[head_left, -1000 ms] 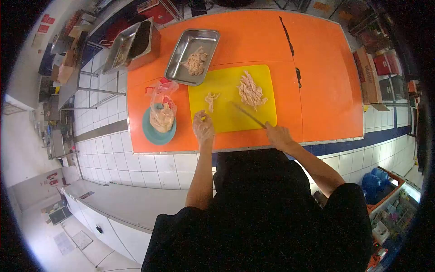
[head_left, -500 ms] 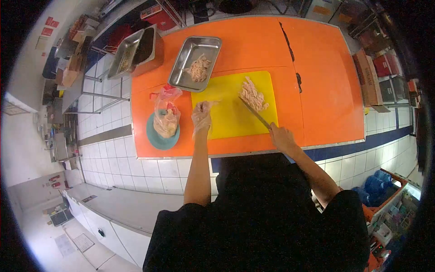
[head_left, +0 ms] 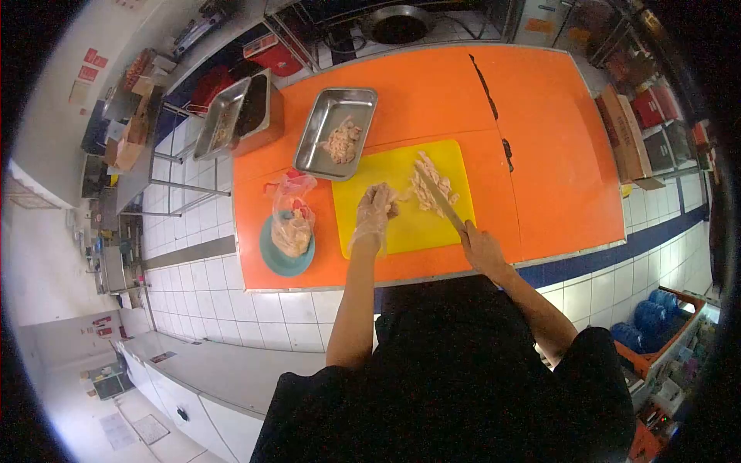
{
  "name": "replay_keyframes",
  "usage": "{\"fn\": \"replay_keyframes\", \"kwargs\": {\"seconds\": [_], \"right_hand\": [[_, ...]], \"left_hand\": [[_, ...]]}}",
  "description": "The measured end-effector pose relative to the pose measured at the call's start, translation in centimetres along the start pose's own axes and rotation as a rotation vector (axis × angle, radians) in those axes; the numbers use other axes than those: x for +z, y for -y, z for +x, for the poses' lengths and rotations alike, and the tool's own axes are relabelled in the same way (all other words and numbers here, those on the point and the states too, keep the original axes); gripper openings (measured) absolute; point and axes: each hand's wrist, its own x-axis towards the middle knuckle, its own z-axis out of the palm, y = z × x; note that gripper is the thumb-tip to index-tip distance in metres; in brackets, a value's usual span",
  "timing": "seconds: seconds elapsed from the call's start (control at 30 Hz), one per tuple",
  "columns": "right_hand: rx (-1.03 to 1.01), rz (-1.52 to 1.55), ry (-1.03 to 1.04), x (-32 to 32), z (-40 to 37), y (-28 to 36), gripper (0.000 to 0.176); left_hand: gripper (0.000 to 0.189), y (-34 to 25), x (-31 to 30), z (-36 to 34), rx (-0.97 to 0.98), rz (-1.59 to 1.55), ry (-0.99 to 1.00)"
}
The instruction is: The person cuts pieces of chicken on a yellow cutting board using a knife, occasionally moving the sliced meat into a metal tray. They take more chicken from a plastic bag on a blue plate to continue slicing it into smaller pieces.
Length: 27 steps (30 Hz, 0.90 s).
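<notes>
My left hand (head_left: 373,212), in a clear plastic glove, is over the left part of the yellow cutting board (head_left: 363,166). Its fingers are curled around a pale piece of meat (head_left: 397,199), mostly hidden by the hand. My right hand (head_left: 483,250) grips the handle of a knife (head_left: 443,202) at the board's right front. The blade points away and to the left, lying across a pile of pale meat strips (head_left: 426,171). Behind the board, a metal tray (head_left: 309,154) holds more cut meat (head_left: 341,142).
Left of the board, a plastic bag of meat (head_left: 293,234) sits on a teal plate (head_left: 276,264). Deep metal pans (head_left: 266,116) stand at the orange table's (head_left: 556,154) left back corner. A cardboard box (head_left: 627,143) is beyond the right edge.
My left hand has moved right over the board, closer to the meat strips. The knife blade has come across the pile. The whole view has shifted, so the table appears lower.
</notes>
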Motion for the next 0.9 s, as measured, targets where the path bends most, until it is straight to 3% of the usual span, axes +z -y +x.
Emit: {"fn": "replay_keyframes", "kwargs": {"seconds": [0.1,0.17,0.2,0.27,0.4,0.47,0.5,0.57,0.6,0.67,0.77,0.9], "right_hand": [[0.025,0.018,-0.028,-1.4,-0.1,0.8,0.028],[0.055,0.042,-0.017,-2.0,-0.5,1.3,0.028],[0.060,0.028,0.031,-1.6,-0.4,0.9,0.028],[0.065,0.013,0.080,-1.4,-0.5,0.8,0.029],[-0.010,-0.024,0.159,-2.1,-1.4,1.8,0.030],[-0.051,-0.069,0.179,-1.8,-1.4,1.7,0.030],[-0.082,-0.084,0.170,-0.9,-1.5,1.3,0.029],[-0.109,-0.102,0.164,-0.4,-1.5,1.1,0.029],[-0.076,-0.123,0.208,-0.6,-1.4,1.3,0.029],[-0.039,-0.143,0.258,-0.7,-1.3,2.0,0.030],[0.019,-0.175,0.318,-0.4,-1.1,2.3,0.030],[-0.015,-0.187,0.309,1.3,2.2,3.4,0.030]], "left_hand": [[0.034,3.6,0.3,0.3,-0.090,-0.081,-0.027],[0.044,7.7,-0.7,0.7,-0.067,0.379,-0.089],[0.044,9.0,-1.4,0.4,-0.076,0.378,-0.089],[0.050,10.5,-2.9,-0.6,0.148,1.009,-0.138],[0.044,9.1,-2.6,-2.4,0.073,1.145,-0.161],[0.030,8.3,-2.4,-2.7,0.095,1.289,-0.122],[0.030,7.3,-2.0,-3.1,0.094,1.286,-0.123],[0.023,5.3,-1.2,-4.0,0.287,1.396,-0.050],[0.023,6.7,-1.1,-3.0,0.286,1.394,-0.047],[0.024,10.7,-0.9,0.1,0.566,1.091,-0.152],[0.019,11.4,0.0,1.1,0.595,1.029,-0.054],[0.021,11.6,1.1,0.2,0.505,1.080,-0.092]]}}
